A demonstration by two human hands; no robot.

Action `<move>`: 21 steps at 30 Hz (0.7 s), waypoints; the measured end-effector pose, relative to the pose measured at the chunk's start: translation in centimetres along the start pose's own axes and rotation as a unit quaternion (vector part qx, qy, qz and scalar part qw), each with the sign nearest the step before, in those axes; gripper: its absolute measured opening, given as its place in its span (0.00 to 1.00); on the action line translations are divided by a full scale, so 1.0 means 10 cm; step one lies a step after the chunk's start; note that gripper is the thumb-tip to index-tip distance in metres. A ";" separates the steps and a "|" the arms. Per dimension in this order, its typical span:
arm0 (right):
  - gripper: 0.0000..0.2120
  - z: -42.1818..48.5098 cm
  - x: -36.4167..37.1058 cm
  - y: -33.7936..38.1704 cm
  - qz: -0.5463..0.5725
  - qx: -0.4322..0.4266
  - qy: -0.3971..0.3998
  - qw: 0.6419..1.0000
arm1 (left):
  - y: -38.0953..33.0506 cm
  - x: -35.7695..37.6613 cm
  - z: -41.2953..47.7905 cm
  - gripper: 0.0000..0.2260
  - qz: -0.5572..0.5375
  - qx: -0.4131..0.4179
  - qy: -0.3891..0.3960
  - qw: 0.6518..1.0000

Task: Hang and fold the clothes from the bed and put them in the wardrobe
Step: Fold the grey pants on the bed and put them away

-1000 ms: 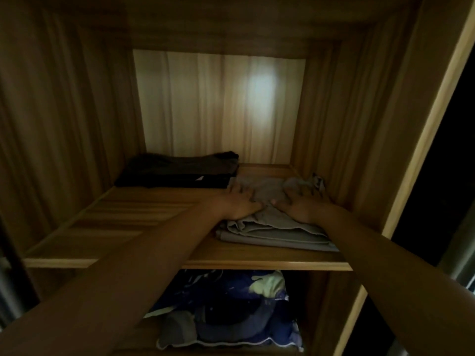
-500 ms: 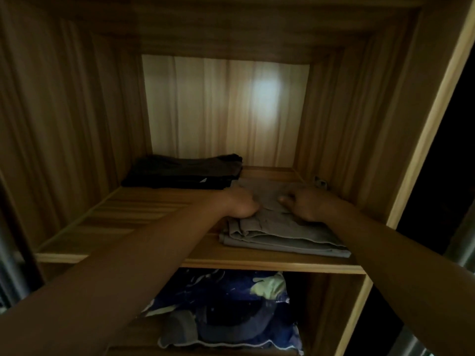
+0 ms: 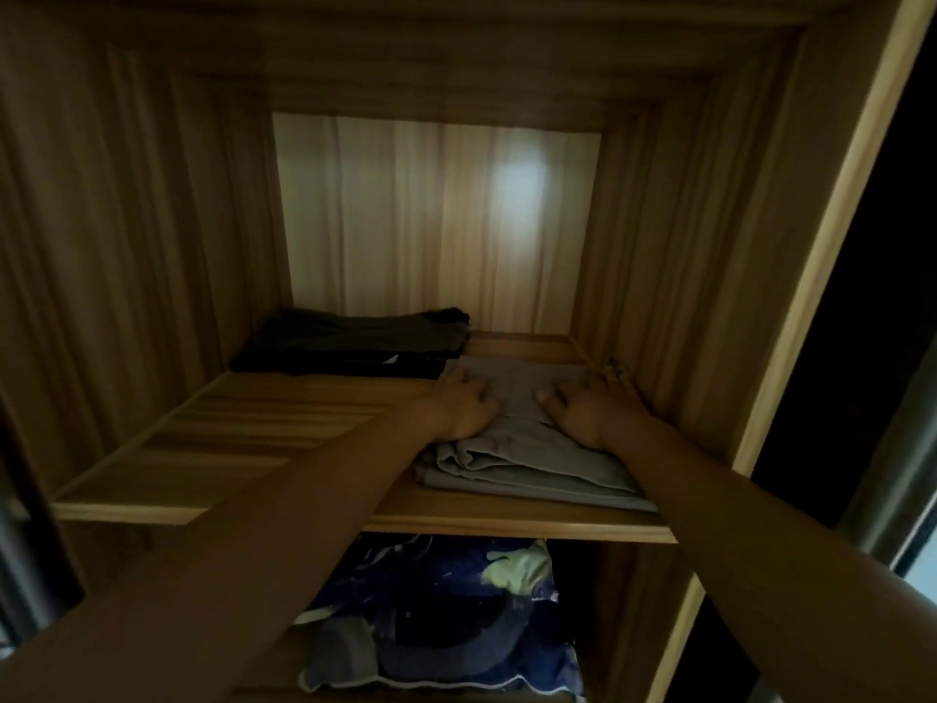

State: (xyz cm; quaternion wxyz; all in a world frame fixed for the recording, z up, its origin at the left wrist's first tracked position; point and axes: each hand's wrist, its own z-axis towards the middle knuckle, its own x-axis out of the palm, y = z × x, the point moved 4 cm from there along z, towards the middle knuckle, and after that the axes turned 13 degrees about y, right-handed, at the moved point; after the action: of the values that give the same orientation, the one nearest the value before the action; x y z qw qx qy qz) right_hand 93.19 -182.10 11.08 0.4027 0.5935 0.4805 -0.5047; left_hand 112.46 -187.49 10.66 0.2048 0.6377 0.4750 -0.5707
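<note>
A folded grey garment (image 3: 522, 451) lies on the right side of the wooden wardrobe shelf (image 3: 263, 433), close to the right wall. My left hand (image 3: 464, 405) rests flat on its left part with the fingers spread. On its right part, beside the wall, my right hand (image 3: 588, 408) lies flat too. Both press down on the cloth. Behind and to the left sits a folded dark garment (image 3: 350, 345) at the back of the shelf.
Below the shelf, a lower compartment holds a blue patterned bundle (image 3: 446, 616). The wardrobe's right side panel (image 3: 811, 276) and a dark gap stand to the right. The pale back wall (image 3: 436, 220) is lit by a bright spot.
The grey garment has slid deeper onto the shelf toward the right wall. My hands curled half a second ago and now lie flat again on top of it.
</note>
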 end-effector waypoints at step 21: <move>0.19 -1.46 -0.58 1.89 0.033 -0.455 -0.004 0.890 | 0.68 -0.08 -3.28 0.20 0.040 -0.365 -0.164 0.916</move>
State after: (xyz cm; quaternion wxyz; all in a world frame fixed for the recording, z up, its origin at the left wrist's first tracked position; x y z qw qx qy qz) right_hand 114.54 -173.03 19.06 0.6470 0.3586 0.6361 -0.2197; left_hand 135.77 -164.57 18.18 0.5211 0.4348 0.5842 -0.4451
